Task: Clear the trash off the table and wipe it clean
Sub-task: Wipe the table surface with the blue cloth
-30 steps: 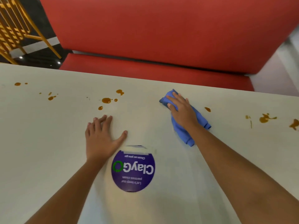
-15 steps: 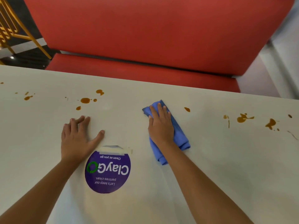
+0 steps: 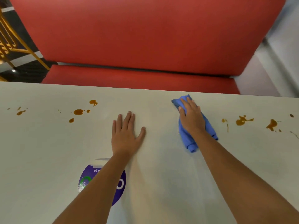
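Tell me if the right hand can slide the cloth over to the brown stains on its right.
Probably yes: the right hand presses the cloth flat, and only bare table lies between it and the stains.

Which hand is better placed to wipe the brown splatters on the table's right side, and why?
Right. The right hand presses the blue cloth, and those brown splatters lie just beside it. The left hand rests flat on the table, holding nothing.

L hand point(image 3: 125, 135) + R hand point(image 3: 191, 118) bare; forearms bare to frame edge.
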